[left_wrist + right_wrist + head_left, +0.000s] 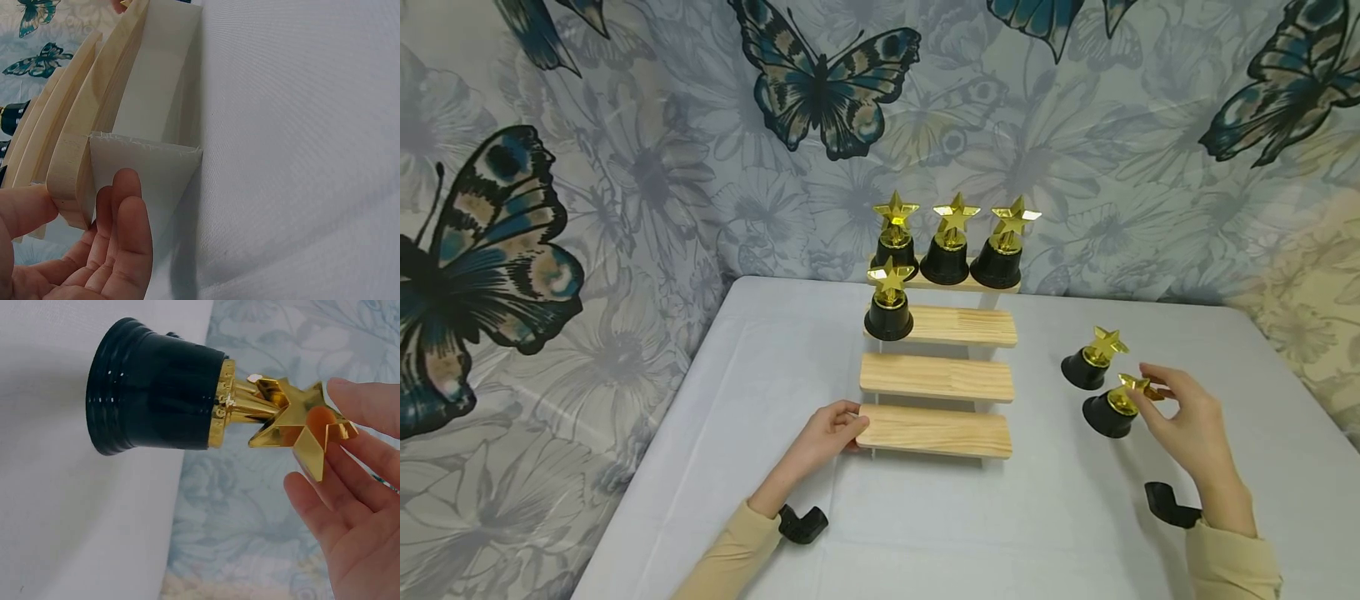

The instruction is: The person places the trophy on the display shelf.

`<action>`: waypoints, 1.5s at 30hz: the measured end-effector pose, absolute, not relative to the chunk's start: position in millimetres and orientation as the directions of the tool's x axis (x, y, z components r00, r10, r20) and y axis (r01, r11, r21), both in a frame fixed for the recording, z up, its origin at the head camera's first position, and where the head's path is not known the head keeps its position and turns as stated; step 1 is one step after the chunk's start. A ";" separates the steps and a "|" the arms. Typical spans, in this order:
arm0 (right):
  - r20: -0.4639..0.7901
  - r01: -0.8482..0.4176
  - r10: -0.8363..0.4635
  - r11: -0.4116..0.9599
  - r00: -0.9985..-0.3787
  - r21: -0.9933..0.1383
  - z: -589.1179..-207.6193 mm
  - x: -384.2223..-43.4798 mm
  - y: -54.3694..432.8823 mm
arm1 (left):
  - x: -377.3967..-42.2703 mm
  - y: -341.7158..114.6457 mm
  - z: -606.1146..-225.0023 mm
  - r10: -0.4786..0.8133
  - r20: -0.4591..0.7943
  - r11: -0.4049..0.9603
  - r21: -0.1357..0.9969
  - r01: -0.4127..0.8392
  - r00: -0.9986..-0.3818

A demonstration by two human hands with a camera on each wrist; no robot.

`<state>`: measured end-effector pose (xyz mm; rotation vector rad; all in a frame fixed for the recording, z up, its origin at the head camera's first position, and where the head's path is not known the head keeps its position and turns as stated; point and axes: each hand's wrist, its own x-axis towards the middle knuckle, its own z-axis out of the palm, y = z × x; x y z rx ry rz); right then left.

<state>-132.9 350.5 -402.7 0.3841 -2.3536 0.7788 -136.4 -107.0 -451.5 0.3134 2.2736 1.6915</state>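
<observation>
My left hand (823,437) grips the left end of the lowest step of a wooden four-step display stand (936,432). In the left wrist view the thumb lies against the rounded end of the step (70,178), and the fingers are beneath it beside the white side support (134,156). On the right, my right hand (1187,417) pinches the star of a gold star trophy (1108,417) with a black base. The right wrist view shows the thumb at one star point and fingers behind the star (300,415). Another trophy (1082,369) stands just behind it.
Three similar trophies line the top step, including the middle one (945,260). A fourth trophy (889,321) stands at the left of the second step. The white-covered table (760,358) meets a butterfly-patterned backdrop (655,200). Black wrist pieces (805,525) sit at both cuffs.
</observation>
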 end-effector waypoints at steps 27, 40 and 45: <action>0.635 -0.389 -0.001 0.792 -0.772 -0.471 -425.3 -137.0 363.6 | -136.2 -106.4 -451.6 0.353 -0.092 0.275 0.961 0.009 -0.931; 0.660 -0.440 -0.075 0.801 -0.747 -0.406 -409.1 -131.2 351.1 | -135.9 -107.8 -452.6 0.353 -0.090 0.280 0.960 0.013 -0.931; 0.677 -0.468 -0.102 0.795 -0.729 -0.385 -403.2 -132.2 348.1 | -136.1 -107.8 -452.9 0.353 -0.088 0.277 0.961 0.014 -0.932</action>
